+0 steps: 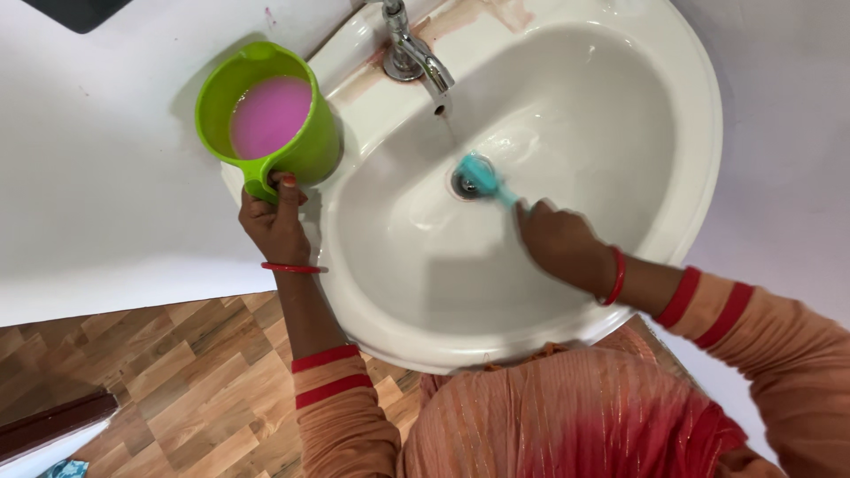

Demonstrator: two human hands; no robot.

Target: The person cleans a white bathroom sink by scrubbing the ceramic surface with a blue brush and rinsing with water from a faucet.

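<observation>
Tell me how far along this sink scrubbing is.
Done: most of the white basin looks clean and wet. In hand: the right hand works a teal brush at the drain, while the left hand holds a green jug of pink liquid by its handle. Left: reddish stains around the tap on the rim.

You are standing in a home bathroom or washroom, leaning over a white ceramic washbasin [699,133] that is set against a plain white wall [97,177]. A chrome tap [414,55] is rising from the back rim of the basin and a metal drain [464,184] is sitting at the bottom of the bowl, while wood-pattern flooring [168,381] is showing below the rim beside you.
</observation>
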